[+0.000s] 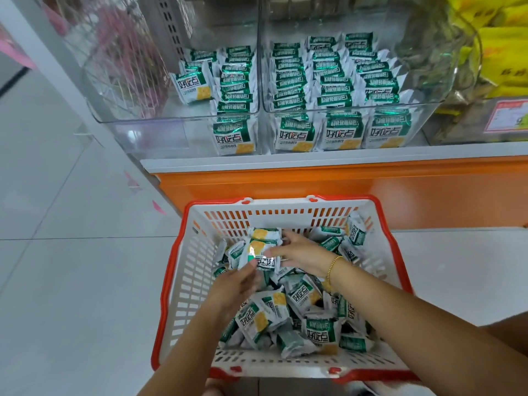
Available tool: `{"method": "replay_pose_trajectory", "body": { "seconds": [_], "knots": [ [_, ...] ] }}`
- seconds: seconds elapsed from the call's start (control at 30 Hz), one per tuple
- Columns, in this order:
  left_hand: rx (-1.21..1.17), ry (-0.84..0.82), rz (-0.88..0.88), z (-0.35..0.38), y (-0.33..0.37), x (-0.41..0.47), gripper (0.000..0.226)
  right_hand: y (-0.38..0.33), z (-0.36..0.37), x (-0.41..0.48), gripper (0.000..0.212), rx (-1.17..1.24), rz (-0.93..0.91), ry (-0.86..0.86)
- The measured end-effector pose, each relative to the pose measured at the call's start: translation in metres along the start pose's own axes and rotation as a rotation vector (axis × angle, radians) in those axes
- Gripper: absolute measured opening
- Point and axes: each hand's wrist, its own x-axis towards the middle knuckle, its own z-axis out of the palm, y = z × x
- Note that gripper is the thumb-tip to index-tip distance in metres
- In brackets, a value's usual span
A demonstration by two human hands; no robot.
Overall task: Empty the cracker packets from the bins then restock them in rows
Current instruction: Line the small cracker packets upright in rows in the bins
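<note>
- Head view, looking down: a white basket (185,281) with a red rim stands on the floor (71,281), just in front of the shelf (285,162). This probably keeps the stock within reach of both bins.
- Loose packets (320,332) of crackers lie jumbled in the basket, facing every way. They need squaring up before they can stand in a row.
- Stacked packets (264,247): a small bundle, faces roughly aligned, raised above the heap towards the basket's far left and held between both hands.
- Left hand (234,284): motion-blurred. Its fingers (250,268) appear curled about the near end of the bundle, supporting it.
- Right hand (305,252): fingers (287,237) bent over the bundle's far-right edge and thumb on its near face, clamping the packets together.
- Right bin (351,110): three full rows of upright packets, apparently finished.
- Left bin (171,120): one full row on its right and a short row beside it with the front packet leaning. It holds fewer rows than the right bin, so it is judged to be where the bundle is going.
- Stage, as a judgement: restocking is well advanced, with the left bin and the basket's contents outstanding.
</note>
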Motion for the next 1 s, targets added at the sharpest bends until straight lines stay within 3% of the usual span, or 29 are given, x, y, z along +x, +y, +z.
{"method": "replay_pose_trajectory", "body": {
  "seconds": [0.07, 0.13, 0.23, 0.33, 0.4, 0.47, 0.57, 0.67, 0.8, 0.9, 1.0],
  "knots": [
    [-0.223, 0.018, 0.042, 0.011, 0.014, -0.011, 0.065, -0.019, 0.003, -0.012, 0.090, 0.017, -0.073, -0.034],
    [-0.330, 0.027, 0.096, 0.017, 0.027, -0.023, 0.072, -0.038, 0.004, -0.022, 0.073, 0.060, -0.138, -0.069],
    [-0.343, -0.029, 0.177, 0.018, 0.044, -0.043, 0.050, -0.060, 0.003, -0.038, 0.044, 0.164, -0.196, -0.085],
    [-0.408, -0.080, 0.227, 0.013, 0.058, -0.059, 0.055, -0.072, 0.001, -0.044, 0.032, 0.143, -0.220, -0.019],
    [-0.525, -0.095, 0.237, 0.006, 0.064, -0.066, 0.046, -0.077, 0.000, -0.048, 0.022, 0.184, -0.226, -0.006],
    [-0.584, -0.131, 0.245, 0.002, 0.069, -0.074, 0.054, -0.082, 0.003, -0.054, 0.024, 0.249, -0.245, -0.008],
    [-0.465, -0.140, 0.286, 0.000, 0.073, -0.081, 0.048, -0.087, 0.012, -0.065, 0.033, 0.231, -0.286, 0.030],
    [-0.324, -0.187, 0.374, 0.004, 0.082, -0.094, 0.049, -0.091, 0.021, -0.072, 0.033, 0.023, -0.344, 0.069],
    [-0.144, -0.133, 0.479, 0.000, 0.106, -0.118, 0.046, -0.104, 0.029, -0.084, 0.026, -0.101, -0.406, -0.005],
    [0.110, -0.099, 0.581, -0.004, 0.128, -0.137, 0.036, -0.122, 0.020, -0.094, 0.040, -0.227, -0.415, -0.161],
    [0.339, -0.073, 0.695, -0.006, 0.154, -0.153, 0.028, -0.154, 0.007, -0.108, 0.070, -0.336, -0.440, -0.272]
  ]
}}
